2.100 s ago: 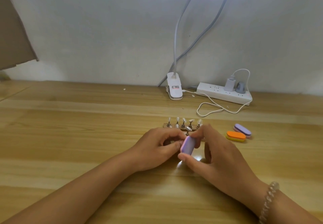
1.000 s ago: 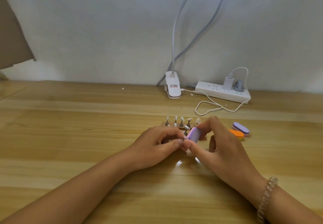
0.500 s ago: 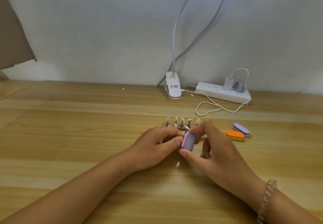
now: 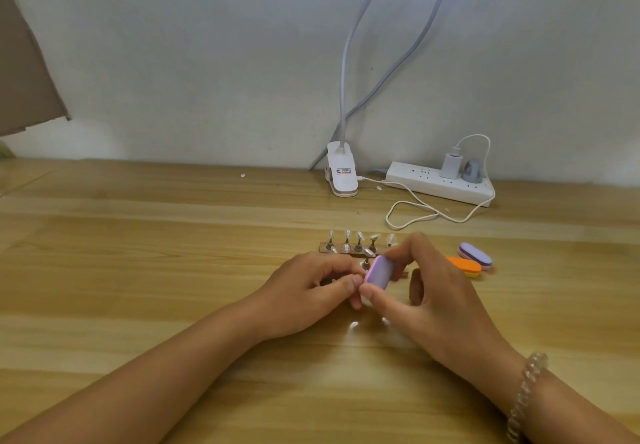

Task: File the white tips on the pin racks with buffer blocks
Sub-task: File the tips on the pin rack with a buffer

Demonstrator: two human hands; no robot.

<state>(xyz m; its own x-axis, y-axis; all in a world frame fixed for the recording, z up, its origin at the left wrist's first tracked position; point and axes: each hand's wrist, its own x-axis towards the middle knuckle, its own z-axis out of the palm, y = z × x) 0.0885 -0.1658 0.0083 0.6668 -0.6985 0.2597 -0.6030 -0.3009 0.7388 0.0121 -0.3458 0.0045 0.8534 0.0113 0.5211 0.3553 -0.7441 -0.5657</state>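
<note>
My right hand [image 4: 426,291] pinches a purple buffer block [image 4: 378,272] between thumb and fingers, tilted on edge. My left hand [image 4: 308,291] has its fingers curled round a small pin holder, mostly hidden, its thumb tip right beside the block. Just beyond the hands a brown pin rack [image 4: 349,251] carries several metal pins with white tips [image 4: 358,237]. One more tipped pin [image 4: 367,256] shows between the fingers and the block.
An orange buffer block [image 4: 464,266] and a purple buffer block [image 4: 476,254] lie to the right of my hands. At the back stand a white lamp clamp [image 4: 341,173] and a power strip [image 4: 440,183] with a looped white cable [image 4: 412,213].
My right hand has been stroking the purple block back and forth against the piece held by my left hand; it is now slightly lower and nearer than a second ago.
</note>
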